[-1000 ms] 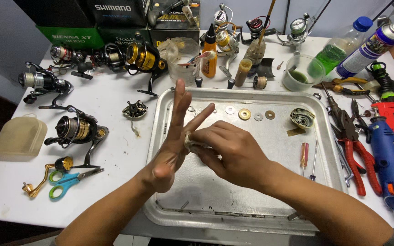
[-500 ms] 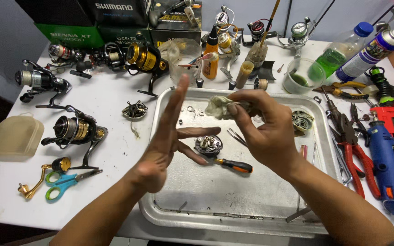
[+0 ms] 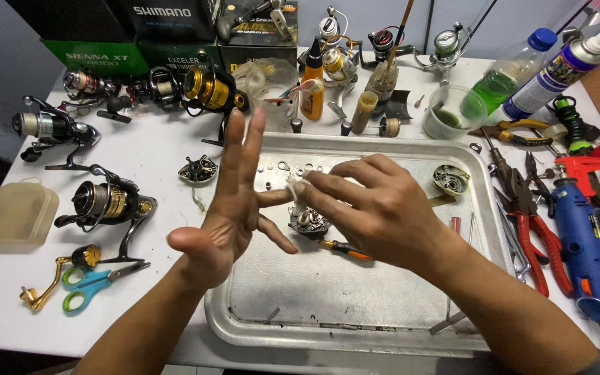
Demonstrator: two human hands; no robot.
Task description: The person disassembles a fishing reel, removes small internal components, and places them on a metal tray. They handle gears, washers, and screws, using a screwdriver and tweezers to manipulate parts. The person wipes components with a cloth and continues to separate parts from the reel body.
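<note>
right hand [image 3: 376, 208]: pinching my white rag [image 3: 294, 189], back down from the tray's far side onto my left fingers
left hand [image 3: 234, 201]: still spread open, holds nothing
reel part [image 3: 308, 222]: on metal tray [image 3: 355, 312], under both hands, orange screwdriver [image 3: 345, 248] just right

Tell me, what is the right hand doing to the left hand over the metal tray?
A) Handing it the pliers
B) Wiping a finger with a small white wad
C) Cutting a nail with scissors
B: the right hand presses a small white wad against a finger of the spread left hand.
</note>
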